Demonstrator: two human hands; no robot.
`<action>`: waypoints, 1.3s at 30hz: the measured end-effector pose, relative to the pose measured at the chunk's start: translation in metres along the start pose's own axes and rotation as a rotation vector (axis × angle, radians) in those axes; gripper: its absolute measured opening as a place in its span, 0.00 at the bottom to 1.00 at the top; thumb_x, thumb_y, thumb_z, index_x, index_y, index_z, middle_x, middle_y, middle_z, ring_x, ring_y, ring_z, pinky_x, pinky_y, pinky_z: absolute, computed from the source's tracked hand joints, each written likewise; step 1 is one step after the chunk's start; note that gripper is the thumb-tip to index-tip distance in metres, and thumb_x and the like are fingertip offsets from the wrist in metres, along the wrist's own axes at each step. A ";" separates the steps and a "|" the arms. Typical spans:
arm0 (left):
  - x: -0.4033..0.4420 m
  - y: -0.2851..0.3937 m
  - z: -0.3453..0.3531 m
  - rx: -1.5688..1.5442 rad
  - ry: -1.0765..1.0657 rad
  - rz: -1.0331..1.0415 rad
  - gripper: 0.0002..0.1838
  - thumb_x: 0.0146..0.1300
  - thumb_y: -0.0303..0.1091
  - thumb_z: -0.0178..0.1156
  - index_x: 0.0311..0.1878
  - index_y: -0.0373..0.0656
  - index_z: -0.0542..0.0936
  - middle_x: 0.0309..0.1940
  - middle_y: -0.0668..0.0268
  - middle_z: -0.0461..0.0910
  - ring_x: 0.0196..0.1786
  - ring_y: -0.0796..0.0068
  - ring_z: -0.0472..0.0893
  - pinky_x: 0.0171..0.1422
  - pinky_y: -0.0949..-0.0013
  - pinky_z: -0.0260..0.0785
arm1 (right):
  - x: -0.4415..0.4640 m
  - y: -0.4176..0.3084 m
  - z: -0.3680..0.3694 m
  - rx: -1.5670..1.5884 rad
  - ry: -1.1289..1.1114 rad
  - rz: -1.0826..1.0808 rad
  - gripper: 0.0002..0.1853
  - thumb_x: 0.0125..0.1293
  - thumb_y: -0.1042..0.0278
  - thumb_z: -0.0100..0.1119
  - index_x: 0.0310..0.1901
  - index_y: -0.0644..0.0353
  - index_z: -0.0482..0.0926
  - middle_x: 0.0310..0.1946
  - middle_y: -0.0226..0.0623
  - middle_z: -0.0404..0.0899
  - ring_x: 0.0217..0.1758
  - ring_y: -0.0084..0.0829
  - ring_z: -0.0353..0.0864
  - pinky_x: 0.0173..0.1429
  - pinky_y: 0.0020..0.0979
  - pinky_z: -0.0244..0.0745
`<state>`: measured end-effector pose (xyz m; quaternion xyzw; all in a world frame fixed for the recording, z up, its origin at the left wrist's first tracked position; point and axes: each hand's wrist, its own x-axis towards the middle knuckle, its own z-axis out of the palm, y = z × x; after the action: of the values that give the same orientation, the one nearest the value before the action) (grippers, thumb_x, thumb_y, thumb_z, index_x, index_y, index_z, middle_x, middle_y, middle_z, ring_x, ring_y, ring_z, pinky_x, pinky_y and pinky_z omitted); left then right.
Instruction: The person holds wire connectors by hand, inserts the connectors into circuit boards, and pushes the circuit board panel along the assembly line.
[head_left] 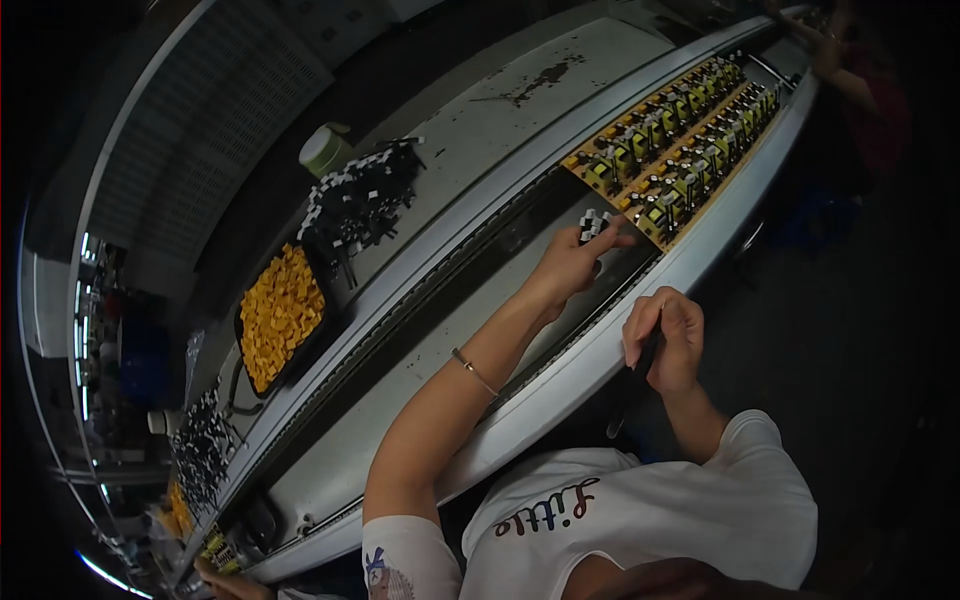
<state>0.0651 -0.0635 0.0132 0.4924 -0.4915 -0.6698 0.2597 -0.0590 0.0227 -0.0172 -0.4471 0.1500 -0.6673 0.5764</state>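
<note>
white-tipped black parts (594,226) | bunched, left grip (573,264) | component boards (680,144) | flat, populated

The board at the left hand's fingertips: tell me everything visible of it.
The board looks tan, seemingly in two long sections, crowded with yellow-green, dark and pale components. It lies slantwise along the line, with a pale rail on its right. The left hand, holding black-and-white pieces, is at its near end; contact is unclear. Fine detail is too small to read.

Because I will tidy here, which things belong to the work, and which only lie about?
Likely in the job: black-and-white parts in left hand; similar pile; circuit boards; dark object in right hand.

Likely lying about: pale green container; possibly orange pieces.
</note>
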 end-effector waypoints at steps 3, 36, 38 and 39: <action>-0.013 -0.005 -0.015 0.053 0.011 0.019 0.20 0.67 0.43 0.51 0.57 0.43 0.73 0.43 0.71 0.81 0.18 0.90 0.54 0.20 0.84 0.48 | -0.001 0.001 0.002 -0.033 0.038 -0.008 0.21 0.72 0.55 0.40 0.24 0.61 0.66 0.14 0.36 0.67 0.10 0.20 0.62 0.14 0.19 0.58; -0.336 -0.066 -0.164 0.020 0.319 0.021 0.16 0.70 0.37 0.45 0.41 0.34 0.78 0.21 0.64 0.80 0.09 0.90 0.53 0.13 0.82 0.43 | 0.148 0.139 0.086 -1.062 0.063 -0.091 0.13 0.63 0.67 0.56 0.47 0.61 0.79 0.41 0.38 0.81 0.45 0.31 0.81 0.49 0.29 0.74; -0.335 -0.067 -0.163 0.022 0.310 0.025 0.16 0.70 0.37 0.45 0.41 0.34 0.78 0.21 0.64 0.79 0.10 0.90 0.53 0.14 0.82 0.43 | 0.144 0.142 0.084 -1.097 0.005 -0.079 0.13 0.62 0.68 0.56 0.47 0.61 0.79 0.42 0.38 0.81 0.45 0.32 0.81 0.49 0.30 0.74; -0.334 -0.067 -0.162 0.028 0.307 0.031 0.16 0.70 0.37 0.45 0.41 0.35 0.78 0.20 0.65 0.79 0.10 0.90 0.52 0.14 0.82 0.43 | 0.143 0.144 0.084 -1.125 -0.056 -0.071 0.12 0.62 0.69 0.56 0.47 0.60 0.79 0.42 0.39 0.80 0.45 0.33 0.81 0.50 0.31 0.74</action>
<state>0.3495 0.1743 0.0820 0.5848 -0.4629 -0.5756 0.3353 0.1065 -0.1219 -0.0132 -0.7079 0.4521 -0.4915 0.2302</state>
